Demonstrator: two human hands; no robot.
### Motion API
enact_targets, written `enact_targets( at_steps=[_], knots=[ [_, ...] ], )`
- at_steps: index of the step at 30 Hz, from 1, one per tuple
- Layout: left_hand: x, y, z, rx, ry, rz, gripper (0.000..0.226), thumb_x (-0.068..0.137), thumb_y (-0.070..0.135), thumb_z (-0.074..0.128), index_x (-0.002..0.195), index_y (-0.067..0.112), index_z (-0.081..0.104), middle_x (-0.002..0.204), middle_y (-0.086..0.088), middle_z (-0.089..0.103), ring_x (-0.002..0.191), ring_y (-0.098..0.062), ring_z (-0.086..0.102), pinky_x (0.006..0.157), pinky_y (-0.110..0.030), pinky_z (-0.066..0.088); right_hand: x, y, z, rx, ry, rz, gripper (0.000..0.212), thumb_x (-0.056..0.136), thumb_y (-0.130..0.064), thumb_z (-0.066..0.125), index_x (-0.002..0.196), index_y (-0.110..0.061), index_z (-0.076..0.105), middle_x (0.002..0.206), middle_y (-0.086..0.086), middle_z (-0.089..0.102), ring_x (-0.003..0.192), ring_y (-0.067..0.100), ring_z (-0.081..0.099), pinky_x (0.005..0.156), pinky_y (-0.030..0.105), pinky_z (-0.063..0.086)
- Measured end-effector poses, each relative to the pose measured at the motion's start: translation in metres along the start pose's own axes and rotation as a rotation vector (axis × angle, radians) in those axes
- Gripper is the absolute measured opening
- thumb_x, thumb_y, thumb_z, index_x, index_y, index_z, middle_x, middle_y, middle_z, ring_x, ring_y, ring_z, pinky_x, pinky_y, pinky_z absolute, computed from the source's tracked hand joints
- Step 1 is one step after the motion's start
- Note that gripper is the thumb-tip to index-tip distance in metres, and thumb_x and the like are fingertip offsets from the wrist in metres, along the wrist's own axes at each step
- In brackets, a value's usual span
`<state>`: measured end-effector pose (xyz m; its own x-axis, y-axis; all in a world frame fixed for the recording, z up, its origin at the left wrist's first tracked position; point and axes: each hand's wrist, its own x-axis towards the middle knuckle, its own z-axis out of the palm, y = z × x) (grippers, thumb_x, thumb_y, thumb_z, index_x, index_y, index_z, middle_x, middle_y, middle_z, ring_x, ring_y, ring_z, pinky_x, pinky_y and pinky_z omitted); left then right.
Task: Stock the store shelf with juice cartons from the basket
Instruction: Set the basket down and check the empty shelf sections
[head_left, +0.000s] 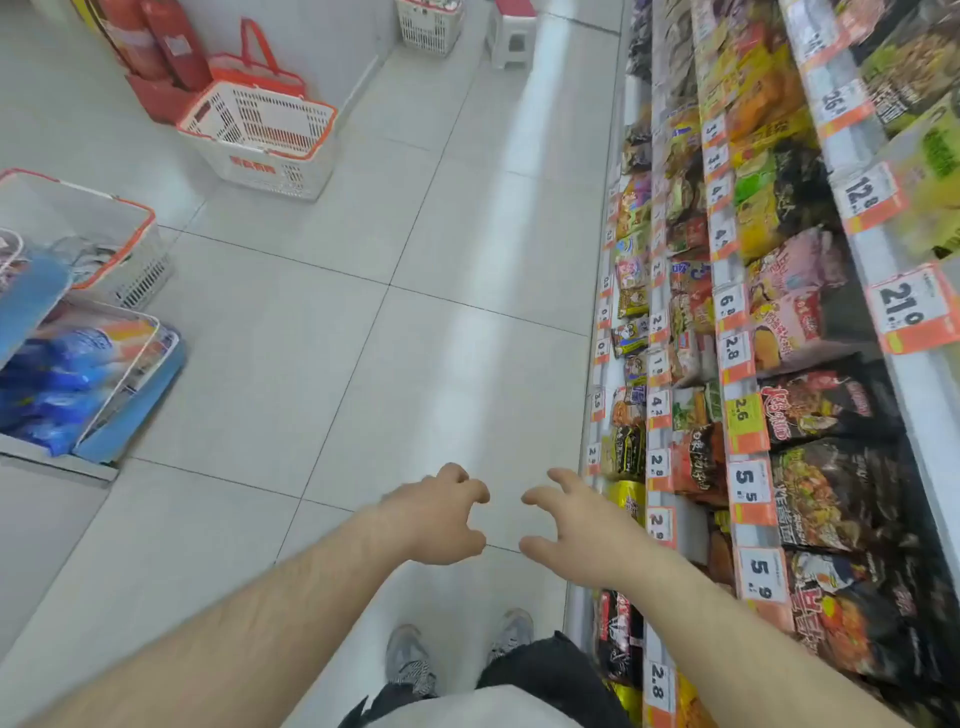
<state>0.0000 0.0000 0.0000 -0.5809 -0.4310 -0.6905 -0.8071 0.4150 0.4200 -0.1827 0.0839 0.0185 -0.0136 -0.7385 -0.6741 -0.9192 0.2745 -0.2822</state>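
Both hands empty in the aisle, no juice carton in hand.

At the left edge of the frame a basket (111, 244) sits over blurred blue packs; whether these are juice cartons I cannot tell. A second, apparently empty basket (260, 135) stands upper left on the floor (363, 312). Lower centre, the left hand (441, 514) and right hand (576, 525) hover with fingers loosely curled, holding nothing. The shelf (779, 364) on the right shows snack packets only, so stocking looks barely begun or between trips.
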Motion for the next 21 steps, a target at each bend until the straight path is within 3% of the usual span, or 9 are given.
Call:
enact_targets(
  at_steps=[10, 21],
  knots=[
    [0.104, 0.005, -0.085, 0.040, -0.014, -0.076, 0.054, 0.092, 0.043, 0.047, 0.144, 0.034, 0.034, 0.153, 0.009, 0.022, 0.128, -0.021, 0.043, 0.096, -0.042, 0.046, 0.104, 0.043, -0.077, 0.022, 0.005, -0.044, 0.056, 0.094, -0.051, 0.051, 0.146, -0.036, 0.038, 0.163, 0.000, 0.010, 0.136, 0.027, 0.042, 0.106, 0.038, 0.039],
    [0.251, 0.047, -0.284, -0.014, 0.108, -0.176, 0.050, 0.091, 0.043, 0.047, 0.140, 0.037, 0.039, 0.148, 0.012, 0.029, 0.121, -0.020, 0.047, 0.097, -0.043, 0.047, 0.262, 0.113, -0.277, 0.016, 0.051, -0.180, 0.051, 0.095, -0.050, 0.050, 0.144, -0.035, 0.042, 0.161, -0.001, 0.014, 0.132, 0.025, 0.045, 0.105, 0.037, 0.041]
  ],
)
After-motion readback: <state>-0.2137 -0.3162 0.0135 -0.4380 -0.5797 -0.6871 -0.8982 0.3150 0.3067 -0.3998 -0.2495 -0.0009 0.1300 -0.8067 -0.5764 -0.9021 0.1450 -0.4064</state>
